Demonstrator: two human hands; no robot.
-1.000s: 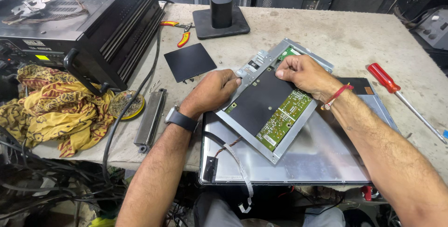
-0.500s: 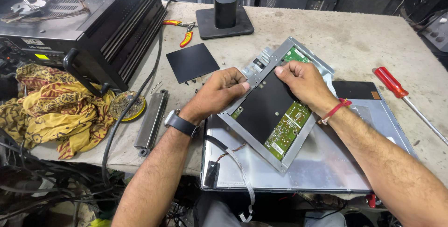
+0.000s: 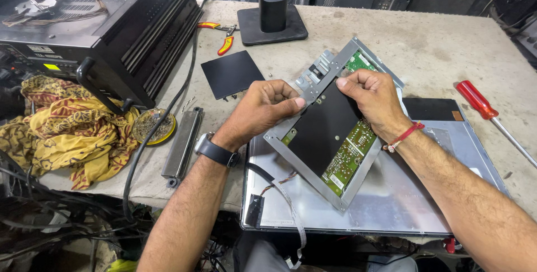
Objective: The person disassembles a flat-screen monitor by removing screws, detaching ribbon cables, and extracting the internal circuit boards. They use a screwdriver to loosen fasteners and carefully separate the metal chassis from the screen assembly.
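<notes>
Both-handed: left hand (image 3: 263, 107) and right hand (image 3: 372, 96) pinched the upper edge of a metal shield tray (image 3: 330, 126) bearing green circuit boards, tilted over the panel back (image 3: 391, 205), frame centre. Even lift advisable; the ribbon cable (image 3: 291, 210) below could snag.

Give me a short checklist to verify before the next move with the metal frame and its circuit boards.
1. Left hand grips the metal frame: ok.
2. Right hand grips it too: ok.
3. Frame tilted up off the display panel: ok.
4. Green circuit board free of fingers: ok.
5. Ribbon cable unplugged from the frame: cannot tell.
6. Red screwdriver within reach: ok.
</notes>
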